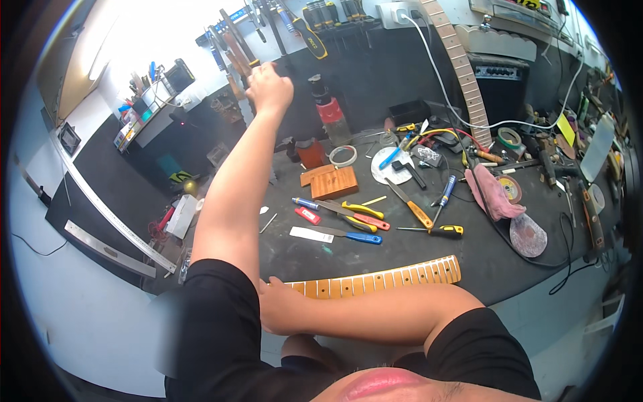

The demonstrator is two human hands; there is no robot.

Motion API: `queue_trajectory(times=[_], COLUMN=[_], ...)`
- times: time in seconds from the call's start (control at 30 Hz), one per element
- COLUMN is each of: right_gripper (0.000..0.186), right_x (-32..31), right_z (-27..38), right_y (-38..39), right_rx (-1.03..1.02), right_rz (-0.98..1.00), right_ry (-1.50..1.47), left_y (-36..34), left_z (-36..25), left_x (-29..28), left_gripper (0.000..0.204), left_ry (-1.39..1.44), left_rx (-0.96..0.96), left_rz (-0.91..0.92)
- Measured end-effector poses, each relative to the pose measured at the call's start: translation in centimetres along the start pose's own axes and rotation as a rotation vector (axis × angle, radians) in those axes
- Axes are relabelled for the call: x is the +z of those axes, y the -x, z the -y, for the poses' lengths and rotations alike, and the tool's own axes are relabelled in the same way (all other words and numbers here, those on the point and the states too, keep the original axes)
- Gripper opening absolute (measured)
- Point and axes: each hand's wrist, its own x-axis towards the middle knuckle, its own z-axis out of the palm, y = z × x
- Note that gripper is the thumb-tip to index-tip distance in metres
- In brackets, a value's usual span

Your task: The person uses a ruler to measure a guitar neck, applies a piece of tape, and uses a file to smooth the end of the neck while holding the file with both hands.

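My right hand [276, 309] rests on the guitar neck [388, 275] at the bench's [482, 258] near edge.

The neck is pale wood, long and flat, crossed by thin metal frets; my right hand lies on its left end, but I cannot tell how far it closes. My left hand [269, 86] is raised at the tool rack [234, 50], fingers curled; whether it holds anything is unclear. Mid-bench: a wooden block [334, 182], screwdrivers [410, 205], a pink rag [494, 194], a red-banded bottle [330, 110].
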Motion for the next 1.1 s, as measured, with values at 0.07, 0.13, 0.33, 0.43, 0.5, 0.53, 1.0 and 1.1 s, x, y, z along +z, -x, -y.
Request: queue_trajectory(times=[0.07, 0.13, 0.33, 0.43, 0.5, 0.53, 1.0, 1.1], right_gripper=[0.058, 0.053, 0.049, 0.057, 0.063, 0.069, 0.079, 0.081], right_x=[-0.4, 0.0, -0.7, -1.2, -0.9, -0.6, -0.1, -0.1], right_z=[1.4, 0.6, 0.2, 1.4, 0.5, 0.7, 0.2, 0.8], right_y=[-0.6, -0.4, -0.2, -0.4, 0.2, 0.4, 0.2, -0.1], right_rx=[-0.048, -0.030, -0.050, -0.076, -0.030, -0.016, 0.062, 0.080], right_rz=[0.031, 0.060, 0.082, 0.132, 0.103, 0.067, -0.035, -0.048], right_ry=[-0.023, -0.053, -0.051, -0.078, -0.046, -0.008, 0.066, 0.067], left_y=[-3.2, -4.8, -7.5, -8.5, -6.5, -5.5, 31.0, 41.8], left_z=[2.9, 0.9, -0.8, 0.6, -2.0, -2.2, 5.5, 8.0], left_x=[1.1, 3.1, 3.6, 0.9, 0.0, -1.4, -35.5, -41.4], left_gripper=[0.055, 0.062, 0.065, 0.056, 0.053, 0.050, 0.051, 0.049], left_ry=[0.202, 0.378, 0.436, 0.458, 0.377, 0.270, 0.739, 0.682], left_rx=[0.030, -0.287, -0.292, -0.370, -0.229, -0.087, -0.340, -0.724], left_rz=[-0.030, 0.028, 0.062, 0.063, 0.037, -0.010, 0.363, 0.406])
